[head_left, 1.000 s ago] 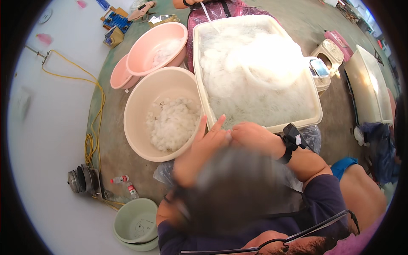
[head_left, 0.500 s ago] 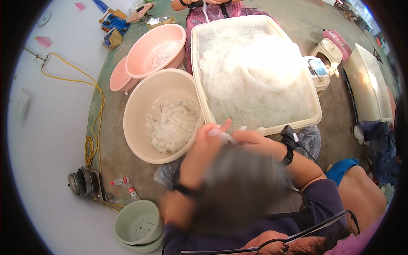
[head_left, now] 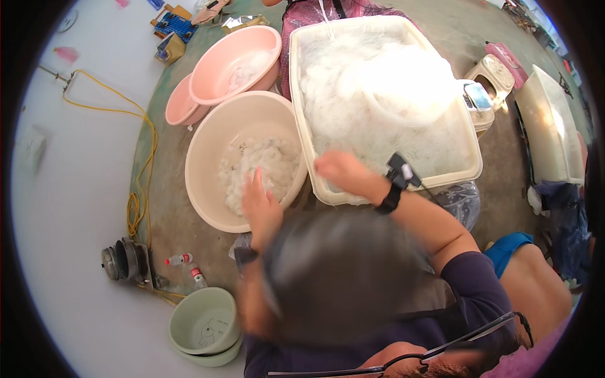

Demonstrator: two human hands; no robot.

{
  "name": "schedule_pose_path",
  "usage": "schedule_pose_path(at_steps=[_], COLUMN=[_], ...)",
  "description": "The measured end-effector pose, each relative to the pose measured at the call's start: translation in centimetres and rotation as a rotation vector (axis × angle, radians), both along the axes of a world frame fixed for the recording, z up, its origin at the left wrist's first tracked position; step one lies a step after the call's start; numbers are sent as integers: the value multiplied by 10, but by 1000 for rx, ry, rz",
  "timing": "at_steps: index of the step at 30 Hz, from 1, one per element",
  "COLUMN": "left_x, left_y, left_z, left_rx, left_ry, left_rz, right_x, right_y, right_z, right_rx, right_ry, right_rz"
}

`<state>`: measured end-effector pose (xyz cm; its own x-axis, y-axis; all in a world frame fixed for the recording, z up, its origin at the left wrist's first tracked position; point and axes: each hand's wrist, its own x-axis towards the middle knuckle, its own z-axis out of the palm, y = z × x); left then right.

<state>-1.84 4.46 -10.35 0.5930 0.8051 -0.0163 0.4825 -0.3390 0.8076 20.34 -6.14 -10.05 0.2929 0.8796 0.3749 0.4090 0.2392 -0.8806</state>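
My left hand (head_left: 259, 203) is over the near side of a round beige basin (head_left: 205, 189), its fingers stretched out. Loose white fluffy clumps (head_left: 268, 154) lie inside that basin, just beyond the fingertips. At the near left corner of a large cream tub (head_left: 472, 171), my right hand (head_left: 345, 172) is closed with its fingers curled in. Whatever it may hold is hidden. White fibre floss (head_left: 334, 104) fills much of the tub, heaped toward the middle and partly washed out by glare. Black bands circle both wrists.
Two pink basins (head_left: 200, 82) stand beyond the beige one. Green basins (head_left: 208, 353) and plastic bottles (head_left: 197, 275) are at lower left, near a yellow hose (head_left: 151, 151). Another person in a pink apron (head_left: 302, 19) is at the far side. A blurred dark rounded shape (head_left: 340, 277) covers my lap.
My hands were together at the tub's near left corner with a white tuft between them. They have separated: the left moved left over the beige basin, and the right rose over the tub's edge.
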Motion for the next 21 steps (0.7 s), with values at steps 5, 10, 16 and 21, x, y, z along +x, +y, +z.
schedule_pose_path(at_steps=[5,10,16,21], left_x=[-53,-59,21,53], left_y=[-2,-46,-98,-96], left_z=[-54,-104,-141,-98], left_rx=[261,-623,-983,-1310], left_ry=[45,-322,-265,-291], left_rz=[-99,-265,-386,-218], right_x=[-65,-26,-12,-7], right_y=[-56,-143,-153,-175], right_z=[-48,-61,-86,-46], right_rx=[43,-529,-769,-841], right_ry=[-304,31,-242,-285], right_rz=[537,275,-39,262])
